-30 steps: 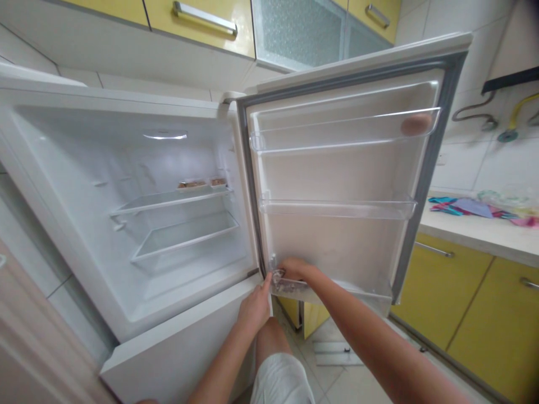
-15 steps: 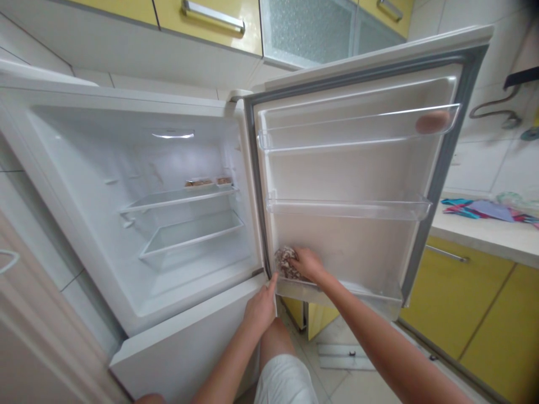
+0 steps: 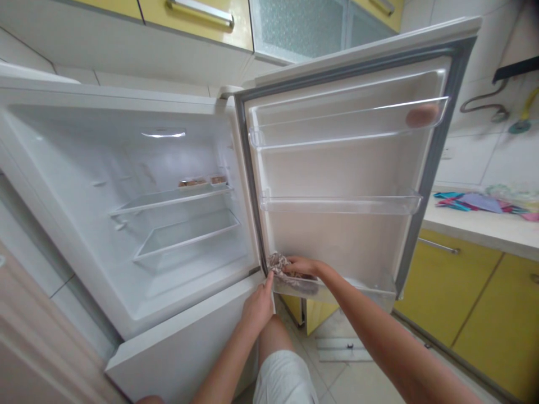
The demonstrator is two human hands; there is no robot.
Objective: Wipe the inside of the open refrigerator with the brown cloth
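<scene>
Patterned cloth (image 3: 277, 262), brown and whitish and crumpled, sits in the head view at the hinge-side end of the clear lower door bin (image 3: 370, 296), part of it bunched above the rim and part showing through the bin's front wall. The right hand (image 3: 301, 267) reaches down into that bin with its fingers closed on the cloth. The left hand (image 3: 259, 303) is at the same end of the bin, index finger extended to its corner beside the cloth; whether its other fingers grip anything, I cannot tell.

The white refrigerator door (image 3: 345, 244) stands wide open. Above the hands it carries a clear middle bin (image 3: 341, 205) and a clear top bin (image 3: 328, 124), the latter with a blurred reddish-brown oval object (image 3: 422, 115) at its far end. Inside the lit refrigerator compartment (image 3: 76, 163), two small food packs (image 3: 193, 183) rest on the upper shelf (image 3: 168, 202), with a lower shelf (image 3: 189, 233) beneath. At right, colourful fabric (image 3: 480, 203) lies on a pale countertop (image 3: 471, 229) over yellow cabinets (image 3: 446, 292).
</scene>
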